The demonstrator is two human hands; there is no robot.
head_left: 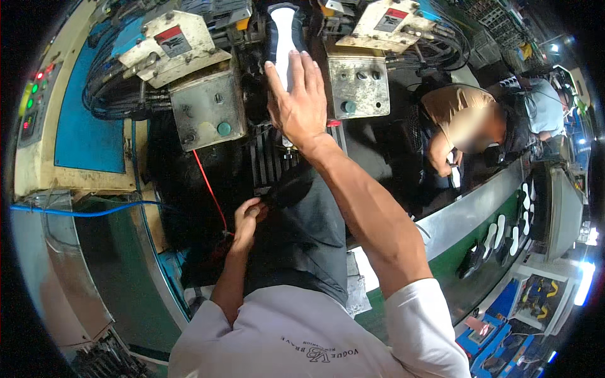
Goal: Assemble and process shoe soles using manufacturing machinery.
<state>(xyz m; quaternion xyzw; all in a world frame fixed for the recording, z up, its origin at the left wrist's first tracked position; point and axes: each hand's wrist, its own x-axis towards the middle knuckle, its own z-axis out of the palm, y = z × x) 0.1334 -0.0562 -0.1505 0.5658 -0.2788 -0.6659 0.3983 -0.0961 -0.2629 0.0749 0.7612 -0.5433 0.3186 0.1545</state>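
A dark shoe with a white sole facing up [285,28] sits between the two halves of a machine at the top middle. My right hand [297,104] rests on its near part, fingers stretched out over the white sole and thumb along the left side. Down by my knee, my left hand [247,222] is closed with curled fingers. A dark shape lies against those fingers, too shadowed to make out. The palm and the near end of the shoe are hidden under my right hand.
Metal control boxes with green buttons [211,112] [359,85] flank the shoe. A panel with lit buttons [36,101] is at the left. To the right, a co-worker [463,116] handles a white-soled shoe beside a green conveyor [447,277] carrying several shoes. A red cable [205,179] hangs nearby.
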